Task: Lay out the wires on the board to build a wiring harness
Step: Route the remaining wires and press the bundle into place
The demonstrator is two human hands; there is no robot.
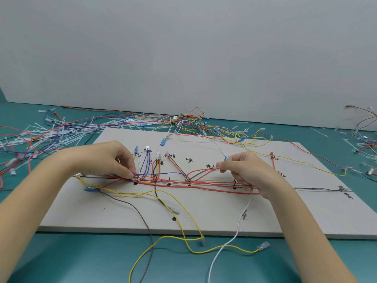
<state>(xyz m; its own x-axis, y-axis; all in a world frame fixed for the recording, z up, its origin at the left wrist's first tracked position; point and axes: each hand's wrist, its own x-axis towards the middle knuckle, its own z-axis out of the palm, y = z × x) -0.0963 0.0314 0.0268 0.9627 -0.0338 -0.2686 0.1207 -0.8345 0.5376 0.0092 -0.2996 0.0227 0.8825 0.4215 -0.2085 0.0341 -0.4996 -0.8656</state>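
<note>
A pale grey board point(214, 221) lies on the teal table, with pegs and handwritten marks on it. Red, blue, grey and yellow wires point(204, 183) run along its middle. My left hand point(106, 158) pinches the wire bundle near the blue loops at the board's left. My right hand point(246, 172) pinches a white wire point(236, 233), which hangs down past the front edge of the board. A blue terminal point(225, 159) shows just above that hand's fingers. Yellow wires point(179, 217) trail off the front edge.
A heap of loose wires and white cable ties point(61, 129) covers the table at the far left and behind the board. More wires point(365, 139) lie at the far right. A white wall stands behind.
</note>
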